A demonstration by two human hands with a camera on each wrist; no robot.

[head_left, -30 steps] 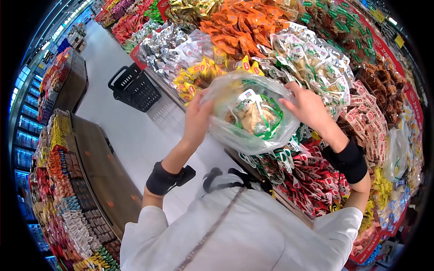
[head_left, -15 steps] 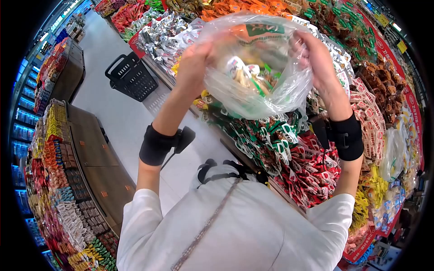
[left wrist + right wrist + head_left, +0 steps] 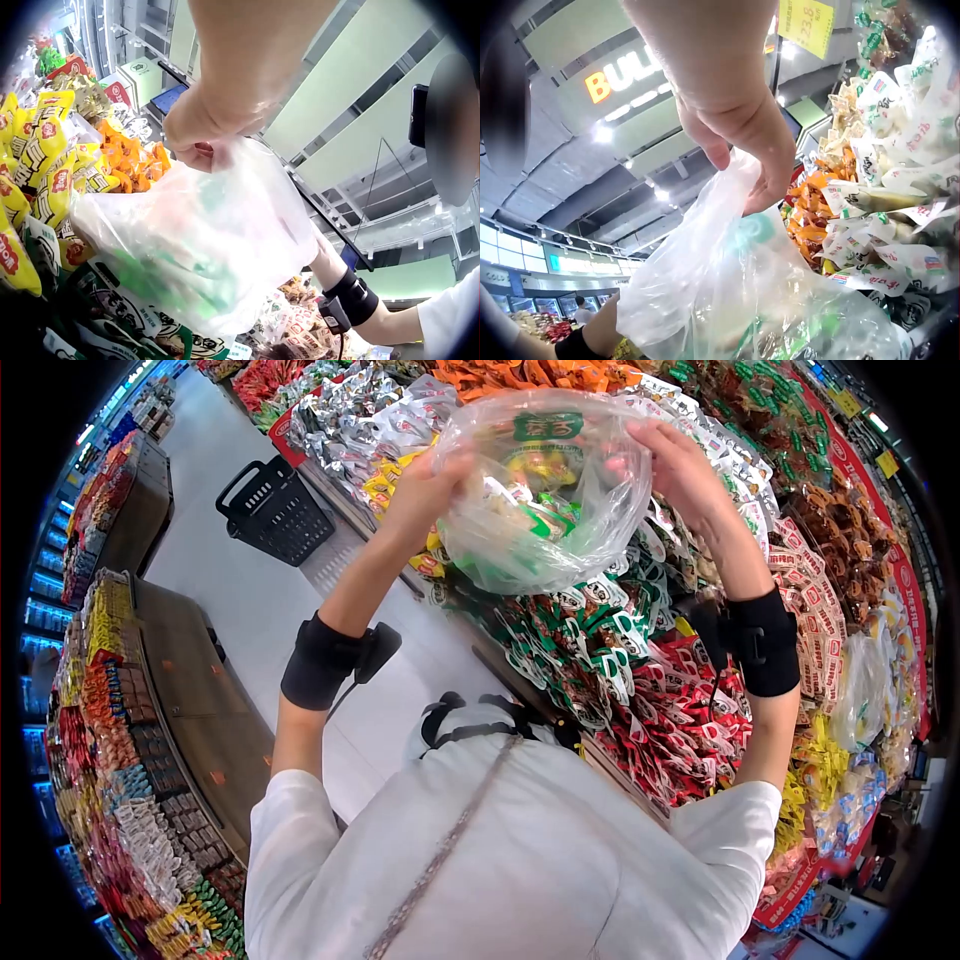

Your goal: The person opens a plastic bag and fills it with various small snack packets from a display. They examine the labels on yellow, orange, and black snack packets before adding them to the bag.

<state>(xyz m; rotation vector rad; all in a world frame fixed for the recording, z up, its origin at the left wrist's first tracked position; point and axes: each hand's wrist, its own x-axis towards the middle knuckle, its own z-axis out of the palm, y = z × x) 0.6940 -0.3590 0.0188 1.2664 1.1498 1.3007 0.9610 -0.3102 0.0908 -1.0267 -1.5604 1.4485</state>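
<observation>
A clear plastic bag (image 3: 500, 555) with green print hangs between both hands, mouth open toward the head camera. Inside it lie several white-and-green snack packets (image 3: 540, 515). My left hand (image 3: 428, 495) grips the left side of its rim; in the left wrist view the fingers of that hand (image 3: 206, 124) curl into the film. On the opposite side, my right hand (image 3: 690, 475) pinches the rim, and the right wrist view has its thumb and fingers (image 3: 769, 169) closed on gathered plastic. The bag is held over the heaped snack display, close above green packets (image 3: 575, 650).
Red packets (image 3: 680, 720), yellow packets (image 3: 49, 150) and orange packets (image 3: 810, 210) fill the sloping display. Another clear bag (image 3: 862, 695) lies at its right side. A black shopping basket (image 3: 280, 510) stands on the aisle floor, and a second snack counter (image 3: 190, 690) curves along the left.
Both hands have lifted the bag and moved it away from my body. Its far wall now stands up with the green print showing, and the packets inside have shifted. Both hands keep their hold.
</observation>
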